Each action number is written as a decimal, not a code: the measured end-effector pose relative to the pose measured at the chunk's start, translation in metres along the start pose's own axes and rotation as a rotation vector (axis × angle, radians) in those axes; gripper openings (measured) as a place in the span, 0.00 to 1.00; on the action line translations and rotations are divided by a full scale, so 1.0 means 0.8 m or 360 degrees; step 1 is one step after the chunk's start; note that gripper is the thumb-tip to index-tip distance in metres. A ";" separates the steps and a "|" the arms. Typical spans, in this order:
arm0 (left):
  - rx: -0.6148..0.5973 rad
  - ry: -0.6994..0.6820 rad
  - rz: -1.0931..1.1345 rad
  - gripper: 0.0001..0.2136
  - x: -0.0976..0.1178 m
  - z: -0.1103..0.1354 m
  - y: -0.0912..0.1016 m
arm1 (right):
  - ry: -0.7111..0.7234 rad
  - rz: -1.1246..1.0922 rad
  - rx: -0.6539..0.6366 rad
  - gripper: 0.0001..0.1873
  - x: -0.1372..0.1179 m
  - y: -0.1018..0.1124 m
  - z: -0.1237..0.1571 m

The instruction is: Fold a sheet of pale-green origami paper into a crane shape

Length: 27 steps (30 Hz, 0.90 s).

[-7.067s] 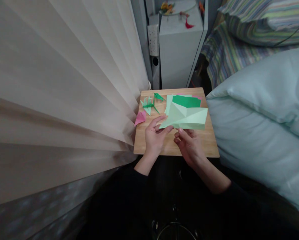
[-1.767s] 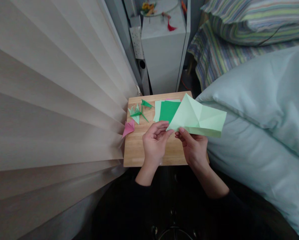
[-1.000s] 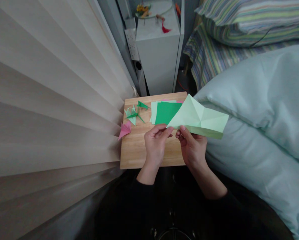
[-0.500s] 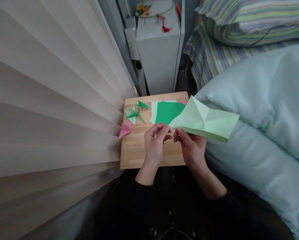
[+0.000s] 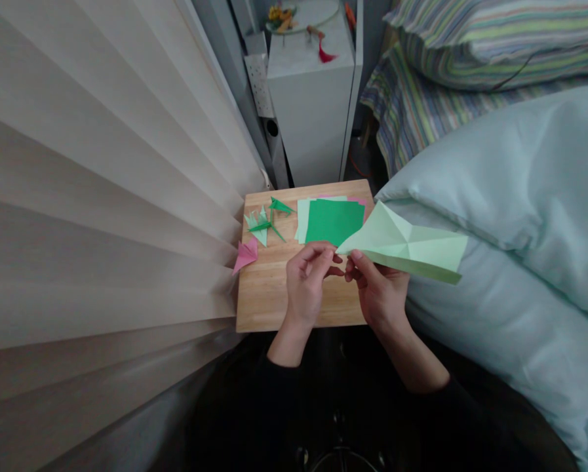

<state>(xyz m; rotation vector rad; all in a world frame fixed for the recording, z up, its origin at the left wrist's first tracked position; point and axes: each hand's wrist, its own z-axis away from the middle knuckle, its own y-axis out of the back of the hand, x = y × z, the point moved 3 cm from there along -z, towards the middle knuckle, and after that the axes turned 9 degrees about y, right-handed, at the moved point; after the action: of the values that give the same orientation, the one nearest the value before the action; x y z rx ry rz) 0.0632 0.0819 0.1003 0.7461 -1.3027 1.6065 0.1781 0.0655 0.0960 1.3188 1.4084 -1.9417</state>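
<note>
A creased sheet of light green origami paper (image 5: 402, 240) is held above the right part of a small wooden table (image 5: 264, 305). My left hand (image 5: 307, 275) pinches the paper's left corner between thumb and fingertips. Close beside it, my right hand (image 5: 379, 282) grips the lower edge, thumb on top and the other fingers partly hidden below. The sheet's crease lines meet near its middle, and its lower edge bends down. Behind my hands lies a stack of square paper with a dark green sheet (image 5: 335, 221) on top.
Several folded green paper figures (image 5: 261, 226) and a pink one (image 5: 246, 254) sit at the table's left, by a pale curtain (image 5: 126, 262). A bed with a light blue quilt (image 5: 510, 196) borders the right. A white cabinet (image 5: 311, 118) stands behind.
The light green paper has tilted, its top corner moving down and its lower edge bending more. Both hands have shifted slightly to the right, still holding it.
</note>
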 end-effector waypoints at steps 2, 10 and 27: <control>-0.0033 -0.0004 0.0001 0.11 -0.001 0.000 -0.003 | 0.0006 -0.0028 -0.0011 0.09 0.000 0.000 0.000; 0.0007 0.0031 0.0006 0.16 -0.007 -0.004 -0.007 | -0.0004 0.0058 0.0020 0.11 0.001 0.001 0.001; -0.0013 0.0033 0.0058 0.14 -0.004 -0.003 -0.012 | -0.0015 0.0028 -0.0015 0.11 0.003 0.000 0.002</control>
<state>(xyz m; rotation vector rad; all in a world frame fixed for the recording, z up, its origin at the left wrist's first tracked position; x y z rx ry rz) 0.0736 0.0836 0.1010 0.7027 -1.3144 1.6327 0.1760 0.0645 0.0938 1.3119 1.3950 -1.9252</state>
